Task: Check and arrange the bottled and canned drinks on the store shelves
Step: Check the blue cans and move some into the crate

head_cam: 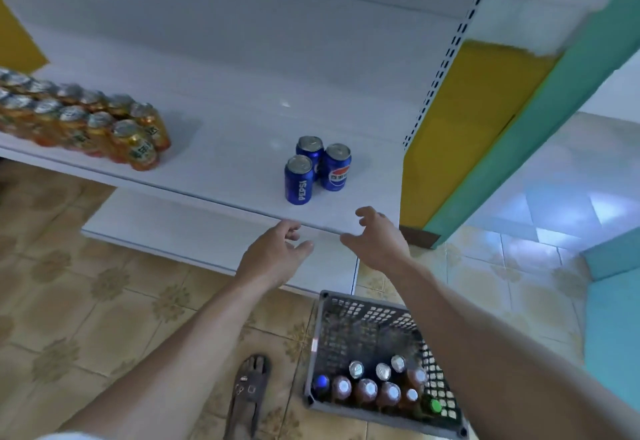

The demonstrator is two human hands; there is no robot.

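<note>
You are holding both hands out at the front edge of the shelf [225, 149], just short of three blue cans [317, 168] clustered near its right end. Your left hand [273, 256] and right hand [377, 242] are hanging half open, fingers loosely curled, gripping nothing. Orange cans [86, 121] are sitting in rows far left. A basket [363, 315] of bottles [367, 387] is resting on the floor.

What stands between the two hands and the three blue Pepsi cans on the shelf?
Nothing visible. Only bare white shelf lies between the left hand, the right hand and the Pepsi cans. The orange cans stand far off to the left, and the basket sits on the floor below.
</note>
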